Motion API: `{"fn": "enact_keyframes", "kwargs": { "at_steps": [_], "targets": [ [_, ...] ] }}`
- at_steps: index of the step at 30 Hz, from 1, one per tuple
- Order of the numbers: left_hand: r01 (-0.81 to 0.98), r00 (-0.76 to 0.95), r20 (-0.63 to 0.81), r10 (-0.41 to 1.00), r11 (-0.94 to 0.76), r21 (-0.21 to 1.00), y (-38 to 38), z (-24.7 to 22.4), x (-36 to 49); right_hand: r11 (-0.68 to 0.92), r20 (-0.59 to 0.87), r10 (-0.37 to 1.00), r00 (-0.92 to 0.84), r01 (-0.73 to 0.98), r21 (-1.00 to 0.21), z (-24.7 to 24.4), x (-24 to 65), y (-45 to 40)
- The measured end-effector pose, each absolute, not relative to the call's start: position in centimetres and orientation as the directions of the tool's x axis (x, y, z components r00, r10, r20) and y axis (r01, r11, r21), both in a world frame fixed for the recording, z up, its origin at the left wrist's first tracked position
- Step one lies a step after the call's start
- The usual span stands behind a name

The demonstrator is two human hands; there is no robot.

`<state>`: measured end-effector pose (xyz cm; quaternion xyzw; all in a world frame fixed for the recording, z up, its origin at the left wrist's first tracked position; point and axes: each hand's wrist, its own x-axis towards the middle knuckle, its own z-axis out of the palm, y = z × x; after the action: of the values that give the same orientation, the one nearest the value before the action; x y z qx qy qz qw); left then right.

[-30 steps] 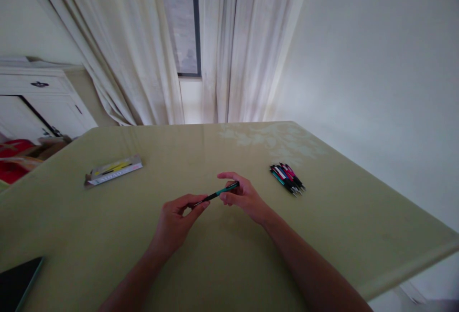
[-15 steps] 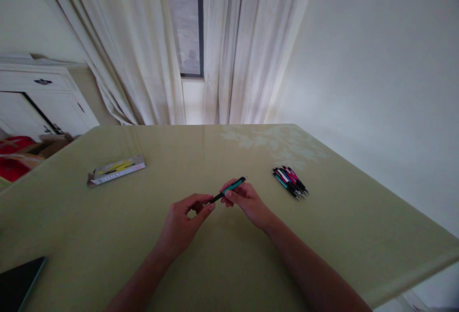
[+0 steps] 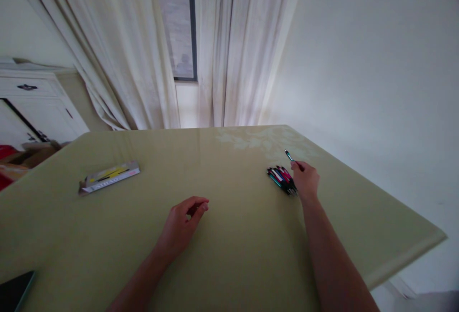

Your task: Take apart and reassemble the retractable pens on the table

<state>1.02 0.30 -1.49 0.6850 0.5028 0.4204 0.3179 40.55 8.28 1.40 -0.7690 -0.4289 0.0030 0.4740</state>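
Laid down: bunch of slim black, teal and pink pens (image 3: 280,179). Outstanding: slim teal-and-black pen (image 3: 289,155), gripped in right hand (image 3: 306,179) beside the bunch. Left hand (image 3: 181,223), left of the bunch: fingertips closed, nothing visibly held.

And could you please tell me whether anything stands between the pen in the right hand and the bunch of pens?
Nothing visible does: the right hand holds the pen close to the bunch of pens, and only tabletop shows between them.

Free lane betw. L hand (image 3: 182,223) & pens (image 3: 281,179); box (image 3: 110,177) obstructs L side.
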Motion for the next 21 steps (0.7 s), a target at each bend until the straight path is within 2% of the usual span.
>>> {"fn": "enact_keyframes", "kwargs": {
  "at_steps": [4, 8, 13, 17, 21],
  "targets": [
    [0.420, 0.147, 0.208, 0.967, -0.251, 0.872, 0.4, -1.5, 0.8, -0.456, 0.279, 0.646, 0.710, 0.652, -0.606, 0.2, 42.0, 8.2],
    [0.429, 0.150, 0.184, 0.971, -0.231, 0.873, 0.5, -1.6, 0.7, -0.600, 0.168, 0.641, 0.749, 0.625, -0.499, -0.3, 42.2, 8.2],
    [0.411, 0.145, 0.178, 0.973, -0.223, 0.884, 0.6, -1.9, 0.8, -0.631, 0.101, 0.678, 0.728, 0.646, -0.429, -0.1, 41.7, 7.9],
    [0.400, 0.158, 0.166, 0.973, -0.217, 0.890, 0.7, -2.1, 0.9, -0.617, 0.192, 0.678, 0.710, 0.691, -0.377, 0.5, 41.0, 7.7],
    [0.473, 0.153, 0.207, 0.966, -0.255, 0.843, 0.6, -2.1, 0.8, -0.510, 0.298, 0.694, 0.656, 0.739, -0.440, 1.0, 40.1, 8.1]
  ]
}}
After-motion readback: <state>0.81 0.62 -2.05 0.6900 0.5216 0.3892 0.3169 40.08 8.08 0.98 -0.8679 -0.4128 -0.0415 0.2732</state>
